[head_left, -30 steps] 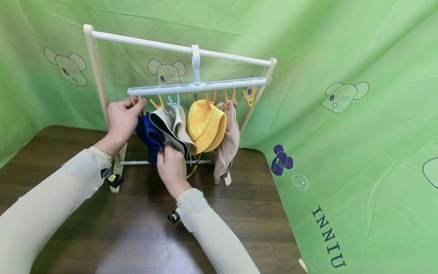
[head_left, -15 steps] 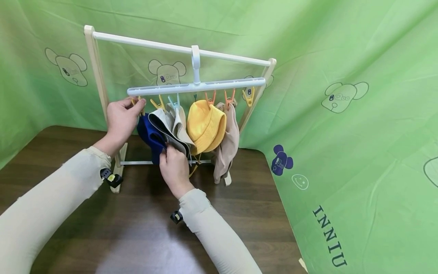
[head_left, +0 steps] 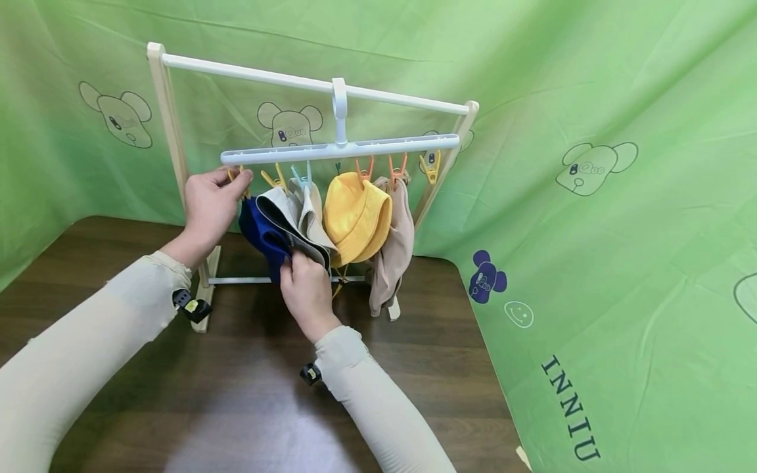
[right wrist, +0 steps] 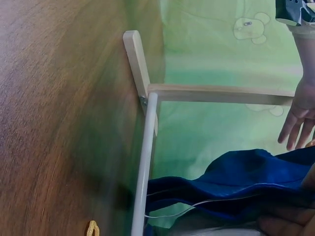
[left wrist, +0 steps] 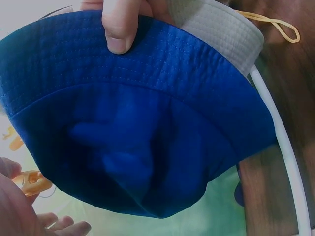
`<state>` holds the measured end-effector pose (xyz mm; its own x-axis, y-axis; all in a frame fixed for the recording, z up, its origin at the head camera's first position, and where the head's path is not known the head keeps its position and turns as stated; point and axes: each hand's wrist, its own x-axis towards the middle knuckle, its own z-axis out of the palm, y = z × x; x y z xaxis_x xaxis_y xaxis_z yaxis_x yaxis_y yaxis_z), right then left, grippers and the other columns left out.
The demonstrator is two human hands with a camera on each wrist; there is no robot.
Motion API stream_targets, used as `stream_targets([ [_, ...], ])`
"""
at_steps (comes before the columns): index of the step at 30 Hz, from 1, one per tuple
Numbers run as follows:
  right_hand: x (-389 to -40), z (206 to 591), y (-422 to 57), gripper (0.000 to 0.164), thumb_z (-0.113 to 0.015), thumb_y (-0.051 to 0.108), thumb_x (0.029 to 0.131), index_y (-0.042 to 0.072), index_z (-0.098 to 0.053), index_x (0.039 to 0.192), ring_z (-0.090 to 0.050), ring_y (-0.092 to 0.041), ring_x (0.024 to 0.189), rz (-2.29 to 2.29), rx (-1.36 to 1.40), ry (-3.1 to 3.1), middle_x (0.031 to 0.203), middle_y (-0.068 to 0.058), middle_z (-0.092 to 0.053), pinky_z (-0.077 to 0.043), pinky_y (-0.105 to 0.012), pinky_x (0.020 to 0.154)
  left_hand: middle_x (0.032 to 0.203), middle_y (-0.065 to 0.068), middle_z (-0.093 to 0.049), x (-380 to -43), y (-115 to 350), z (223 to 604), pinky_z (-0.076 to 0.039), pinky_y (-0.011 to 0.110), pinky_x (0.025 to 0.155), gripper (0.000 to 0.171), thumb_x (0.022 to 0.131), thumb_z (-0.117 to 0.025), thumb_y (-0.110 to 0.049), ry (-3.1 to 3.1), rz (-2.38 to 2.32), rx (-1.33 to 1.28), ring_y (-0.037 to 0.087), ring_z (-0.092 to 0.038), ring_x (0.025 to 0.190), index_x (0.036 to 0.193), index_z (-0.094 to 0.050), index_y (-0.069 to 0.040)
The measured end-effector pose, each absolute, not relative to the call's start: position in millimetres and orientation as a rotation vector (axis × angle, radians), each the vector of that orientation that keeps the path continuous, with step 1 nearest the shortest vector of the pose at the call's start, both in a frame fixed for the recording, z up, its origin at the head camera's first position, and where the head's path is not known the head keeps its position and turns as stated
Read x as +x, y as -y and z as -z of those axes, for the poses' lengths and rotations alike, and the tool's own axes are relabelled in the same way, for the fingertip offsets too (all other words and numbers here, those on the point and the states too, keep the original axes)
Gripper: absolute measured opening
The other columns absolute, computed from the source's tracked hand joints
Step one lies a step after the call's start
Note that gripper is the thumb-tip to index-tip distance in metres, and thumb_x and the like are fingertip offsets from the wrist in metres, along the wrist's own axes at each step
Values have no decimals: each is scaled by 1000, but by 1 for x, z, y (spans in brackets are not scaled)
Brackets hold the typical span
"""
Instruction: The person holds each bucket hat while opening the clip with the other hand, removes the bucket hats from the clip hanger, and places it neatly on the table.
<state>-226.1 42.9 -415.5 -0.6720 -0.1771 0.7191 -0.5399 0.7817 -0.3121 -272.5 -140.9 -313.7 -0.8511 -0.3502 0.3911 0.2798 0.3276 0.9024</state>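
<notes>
My left hand (head_left: 209,203) pinches the yellow clothespin (head_left: 246,189) at the left end of the pale blue hanger (head_left: 284,156). A dark blue bucket hat (head_left: 258,226) hangs just under that clothespin. Down at its brim, my right hand (head_left: 309,289) grips the fabric, and the left wrist view shows the thumb (left wrist: 118,37) pressed on the stitched brim. Right beside the blue hat, a light grey hat (head_left: 284,213) with a dark inside hangs close to my right fingers. In the right wrist view, the blue hat's folded edge (right wrist: 236,187) lies near the fingers.
A yellow bucket hat (head_left: 345,217) and a beige cloth item (head_left: 399,243) hang further right from orange clothespins. One yellow clothespin (head_left: 430,169) dangles at the right end. The wooden rack's lower white bar (head_left: 236,281) runs behind my right hand, above the brown tabletop (head_left: 248,394).
My right hand has shifted slightly to the right, drawing the blue hat's brim with it toward the grey hat. The left hand stays at the clothespin.
</notes>
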Motion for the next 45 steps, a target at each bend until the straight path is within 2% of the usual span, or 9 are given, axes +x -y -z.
stream_targets([
  [6, -227, 417, -47, 8, -64, 12, 96, 8, -66, 89, -71, -28, 66, -667, 590, 2252, 73, -8, -69, -56, -41, 59, 84, -10, -69, -273, 144, 314, -36, 21, 54, 32, 95, -72, -43, 2092, 1559, 32, 9, -49, 66, 90, -81, -13],
  [16, -229, 421, -57, 5, -64, 9, 93, 8, -68, 95, -70, -28, 67, -620, 670, 2219, 76, -7, -70, -57, -41, 62, 83, -10, -69, -269, 145, 311, -38, 21, 54, 36, 96, -70, -42, 2129, 1524, 17, 7, -51, 66, 97, -81, -8],
  [23, -228, 422, -60, 8, -63, 8, 95, 8, -68, 100, -70, -27, 68, -602, 721, 2213, 76, -7, -69, -56, -40, 63, 74, -14, -65, -269, 149, 311, -31, 24, 46, 36, 96, -70, -43, 2165, 1503, -2, 5, -40, 51, 96, -81, -8],
  [28, -228, 426, -64, 20, -64, 7, 93, 8, -72, 112, -73, -24, 74, -572, 780, 2169, 87, -7, -75, -58, -37, 66, 85, -10, -71, -269, 151, 310, -35, 23, 49, 39, 96, -70, -42, 2198, 1497, -1, 4, -46, 57, 103, -81, -6],
  [33, -230, 429, -68, 26, -66, 6, 92, 7, -72, 117, -75, -21, 83, -541, 838, 2135, 100, -5, -77, -59, -34, 73, 98, -5, -75, -267, 153, 308, -39, 21, 53, 41, 97, -68, -42, 2232, 1476, -19, 5, -54, 69, 106, -81, -4],
  [40, -232, 433, -71, 30, -67, 6, 90, 7, -72, 119, -75, -18, 92, -510, 901, 2101, 111, -3, -78, -59, -30, 80, 75, -11, -71, -265, 156, 308, -37, 23, 50, 41, 96, -69, -45, 2262, 1462, -37, 6, -54, 64, 97, -81, -5],
  [45, -232, 434, -71, 31, -68, 5, 89, 6, -72, 120, -75, -17, 94, -493, 915, 2091, 114, -3, -77, -59, -29, 82, 69, -14, -68, -264, 157, 307, -34, 25, 49, 44, 96, -69, -47, 2284, 1480, -20, 7, -51, 61, 94, -80, -4],
])
